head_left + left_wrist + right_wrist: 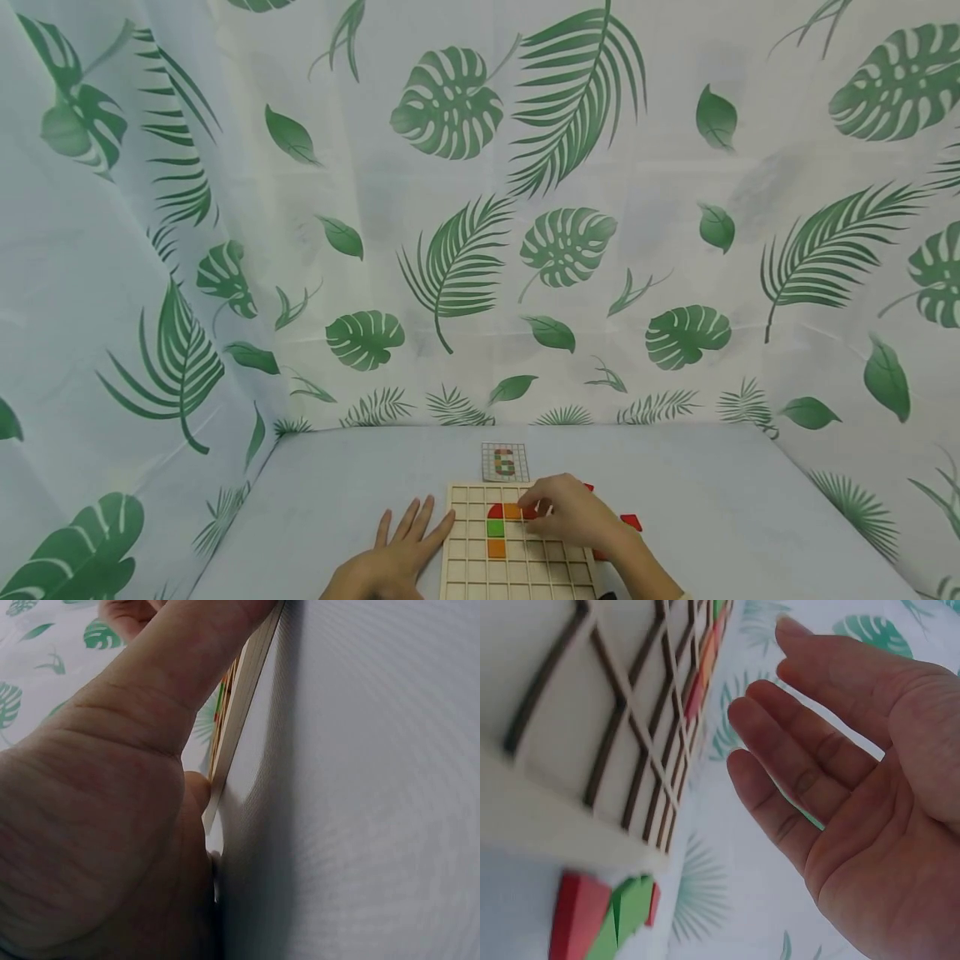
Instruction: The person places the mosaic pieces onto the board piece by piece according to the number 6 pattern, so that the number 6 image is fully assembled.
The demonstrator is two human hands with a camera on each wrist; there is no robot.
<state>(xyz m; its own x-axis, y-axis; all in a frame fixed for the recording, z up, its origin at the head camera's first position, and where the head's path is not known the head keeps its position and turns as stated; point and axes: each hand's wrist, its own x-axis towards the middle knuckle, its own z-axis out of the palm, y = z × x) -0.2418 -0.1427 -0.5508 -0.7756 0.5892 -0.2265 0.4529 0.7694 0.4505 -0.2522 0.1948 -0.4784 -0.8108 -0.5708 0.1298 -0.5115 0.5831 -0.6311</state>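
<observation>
A wooden grid board [456,575] lies on the table, its cells marked off by raised strips. Set in it are a red rounded piece [496,511], an orange square [512,511], a green square [496,528] and a lower orange square [497,548]. Another red piece [694,697] sits beside the upper orange one, partly hidden by fingers in the head view. My right hand [573,517] hovers over that spot, fingers loosely bent and nothing held between them. With fingers spread, my left hand [390,558] rests on the table, its thumb against the board's left edge [244,705].
Behind the board lies a small grid card [505,462] printed with a coloured "6" figure. Loose pieces, among them a red one [632,522] and some green ones [630,904], lie right of the board. Leaf-patterned cloth [465,375] walls the table's back and sides.
</observation>
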